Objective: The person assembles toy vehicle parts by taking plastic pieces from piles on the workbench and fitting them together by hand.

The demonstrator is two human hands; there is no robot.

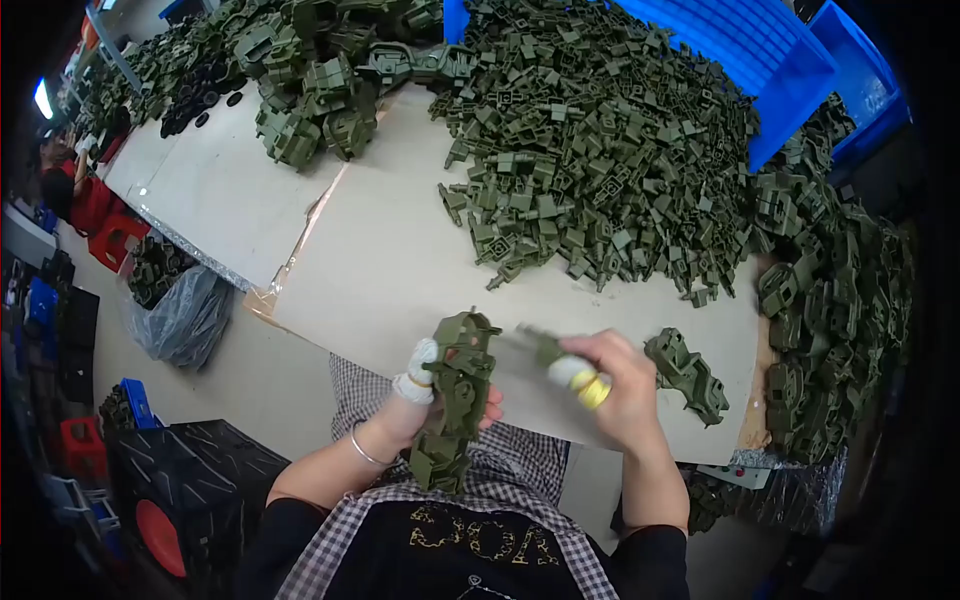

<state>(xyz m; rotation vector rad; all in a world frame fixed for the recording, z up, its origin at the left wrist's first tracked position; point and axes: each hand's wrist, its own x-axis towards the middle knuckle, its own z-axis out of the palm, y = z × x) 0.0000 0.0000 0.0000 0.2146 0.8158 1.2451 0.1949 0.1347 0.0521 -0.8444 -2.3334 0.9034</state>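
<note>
My left hand (405, 408) is wrapped round a dark green plastic toy vehicle body (459, 400), held lengthwise above the table's near edge. A pale wrap covers its thumb, and fingertips show at the body's right side. To the right, my right hand (625, 388) is closed on a small green plastic part (546, 347), whose far end is smeared by motion. White and yellow wraps cover one of its digits. The part and the toy body are apart. Right of my right hand, another green vehicle piece (687, 374) lies on the table.
A large heap of small green parts (610, 150) covers the far table (400, 230). Green vehicle bodies (320, 110) lie at the far left, more vehicle pieces (825, 330) at the right. A blue crate (740, 60) stands behind the heap. Another person (65, 175) sits far left.
</note>
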